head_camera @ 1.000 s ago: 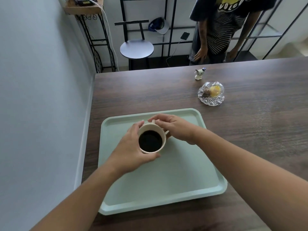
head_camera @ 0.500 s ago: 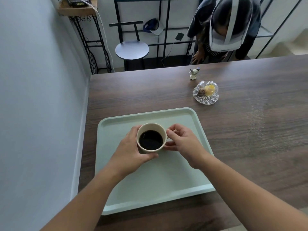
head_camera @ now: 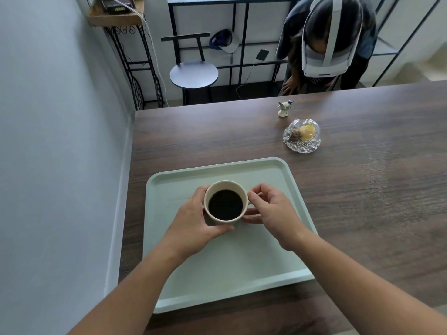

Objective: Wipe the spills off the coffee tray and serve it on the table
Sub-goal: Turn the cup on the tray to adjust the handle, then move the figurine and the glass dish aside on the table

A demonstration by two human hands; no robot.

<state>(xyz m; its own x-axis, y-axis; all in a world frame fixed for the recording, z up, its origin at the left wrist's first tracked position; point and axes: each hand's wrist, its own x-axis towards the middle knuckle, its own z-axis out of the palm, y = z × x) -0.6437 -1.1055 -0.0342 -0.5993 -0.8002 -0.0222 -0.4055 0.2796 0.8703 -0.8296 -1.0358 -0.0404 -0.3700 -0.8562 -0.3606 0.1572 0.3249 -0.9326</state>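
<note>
A cream cup (head_camera: 225, 204) full of black coffee stands on a pale green tray (head_camera: 232, 269) that lies on the dark wood table (head_camera: 362, 201) near its left end. My left hand (head_camera: 193, 226) wraps the cup's left and near side. My right hand (head_camera: 271, 213) is at the cup's right side, thumb and fingers pinched at the handle, which the fingers hide. I see no spill on the visible tray surface and no cloth in view.
A small glass dish (head_camera: 302, 137) with sweets and a tiny bird figurine (head_camera: 284, 108) sit beyond the tray to the right. A person wearing a headset (head_camera: 326, 39) leans at the table's far edge. A wall (head_camera: 60, 165) borders the left; a stool (head_camera: 193, 73) stands behind.
My right hand shifted from over the cup's far rim to its right side at the handle. The person across bent down toward the table. The cup stays on the tray.
</note>
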